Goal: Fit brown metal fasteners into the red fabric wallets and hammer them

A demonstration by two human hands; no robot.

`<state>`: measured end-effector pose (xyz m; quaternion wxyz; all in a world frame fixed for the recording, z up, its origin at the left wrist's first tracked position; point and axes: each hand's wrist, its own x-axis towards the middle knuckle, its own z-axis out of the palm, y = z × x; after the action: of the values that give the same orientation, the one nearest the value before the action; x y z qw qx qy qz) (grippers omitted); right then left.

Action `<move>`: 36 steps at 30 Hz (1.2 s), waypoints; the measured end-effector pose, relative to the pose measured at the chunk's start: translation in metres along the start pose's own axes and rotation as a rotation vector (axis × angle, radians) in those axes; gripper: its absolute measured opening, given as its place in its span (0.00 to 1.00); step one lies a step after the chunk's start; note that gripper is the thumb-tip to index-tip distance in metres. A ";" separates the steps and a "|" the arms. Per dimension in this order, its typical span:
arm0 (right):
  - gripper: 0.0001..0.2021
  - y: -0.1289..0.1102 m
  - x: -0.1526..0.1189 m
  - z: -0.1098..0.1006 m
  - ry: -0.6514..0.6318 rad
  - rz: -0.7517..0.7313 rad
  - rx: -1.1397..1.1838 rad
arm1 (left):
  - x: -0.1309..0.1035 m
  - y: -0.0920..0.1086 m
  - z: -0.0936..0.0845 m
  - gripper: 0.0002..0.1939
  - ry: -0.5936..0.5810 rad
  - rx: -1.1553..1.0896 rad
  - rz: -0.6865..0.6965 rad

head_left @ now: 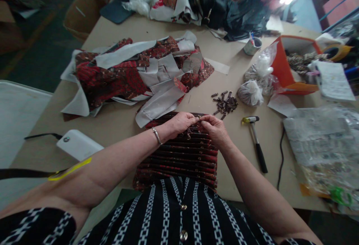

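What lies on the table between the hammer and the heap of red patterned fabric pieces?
In the head view, a small pile of dark metal fittings lies between the hammer and the fabric heap; around it, bare table.

Item pinched between hands too small, stacked strips' near ends under torso.

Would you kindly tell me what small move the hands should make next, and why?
Probably the right hand should reach for one of the metal pieces: both hands pinch the top strip of the red stack, and the left hand can steady it.
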<state>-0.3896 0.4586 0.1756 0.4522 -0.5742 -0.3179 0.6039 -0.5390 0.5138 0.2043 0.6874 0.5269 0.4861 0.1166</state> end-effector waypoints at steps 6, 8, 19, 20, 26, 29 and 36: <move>0.13 0.006 -0.006 -0.015 -0.044 0.084 0.031 | 0.003 0.002 0.000 0.13 -0.005 0.217 -0.014; 0.15 0.013 -0.004 -0.022 -0.027 0.038 -0.217 | 0.007 0.000 0.003 0.11 0.000 0.277 -0.014; 0.08 0.032 0.003 -0.030 0.014 -0.201 -0.700 | 0.026 -0.016 0.010 0.09 0.017 0.514 0.078; 0.07 0.030 0.002 -0.029 0.016 -0.215 -0.714 | 0.025 -0.015 0.010 0.09 0.017 0.505 0.076; 0.08 0.021 -0.001 -0.027 0.039 -0.330 -0.938 | 0.014 -0.010 0.004 0.18 -0.065 0.361 -0.013; 0.07 0.020 -0.003 -0.026 0.027 -0.351 -0.952 | 0.011 -0.009 0.000 0.15 -0.094 0.337 -0.042; 0.09 0.029 0.004 -0.031 0.027 -0.194 -0.912 | 0.023 -0.008 0.005 0.10 -0.039 0.525 -0.009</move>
<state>-0.3640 0.4465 0.1439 0.2121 -0.6899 -0.5972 0.3499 -0.5264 0.5233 0.1851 0.5367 0.6872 0.4888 -0.0270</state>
